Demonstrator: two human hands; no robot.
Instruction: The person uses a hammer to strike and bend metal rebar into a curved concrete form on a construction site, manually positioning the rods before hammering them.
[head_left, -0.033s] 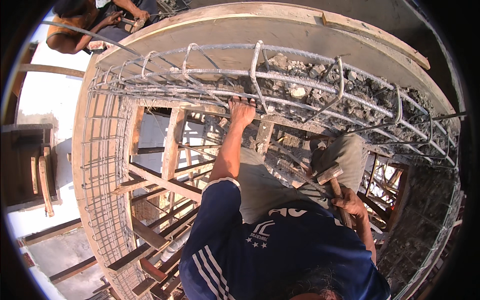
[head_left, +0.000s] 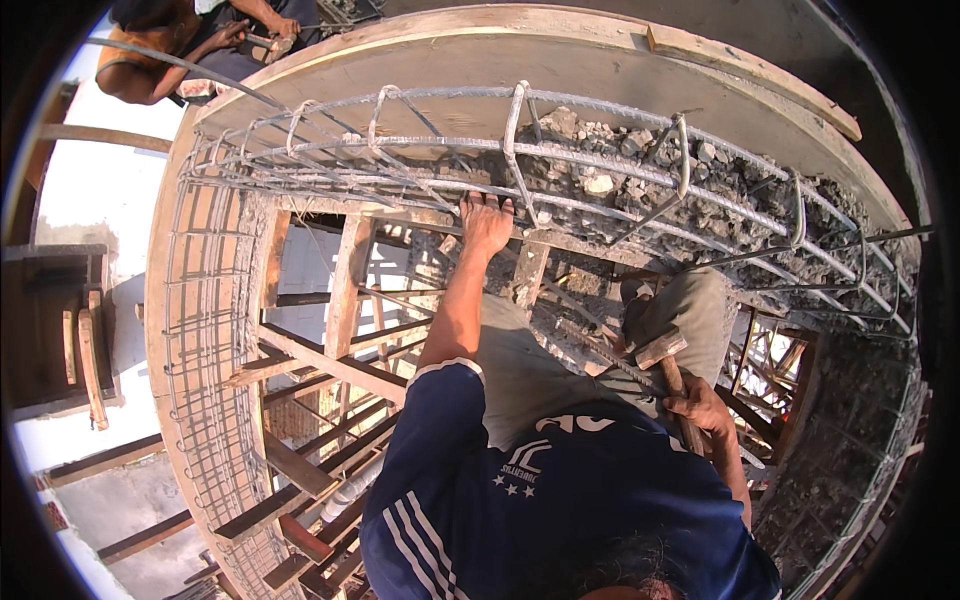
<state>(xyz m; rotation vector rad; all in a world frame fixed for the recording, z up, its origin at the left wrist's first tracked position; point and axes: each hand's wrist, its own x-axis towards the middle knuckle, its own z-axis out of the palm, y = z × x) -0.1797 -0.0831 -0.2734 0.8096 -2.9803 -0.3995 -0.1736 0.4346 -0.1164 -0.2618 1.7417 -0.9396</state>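
My left hand [head_left: 486,225] reaches up to the steel rebar cage [head_left: 516,130], its fingers curled over a lower longitudinal bar near the middle. Broken grey concrete rubble [head_left: 598,184] lies inside the cage's right half. My right hand [head_left: 700,410] grips the wooden handle of a hammer [head_left: 661,349] beside my grey-trousered leg [head_left: 675,305], with the metal head uppermost. A loose ribbed bar slants behind the hammer, below the cage.
A wooden formwork wall [head_left: 450,55] backs the cage. Another rebar run [head_left: 200,330] descends on the left. Timber braces [head_left: 330,365] criss-cross the opening below me. A co-worker [head_left: 140,60] at top left holds a tool, near a long bar crossing toward the cage.
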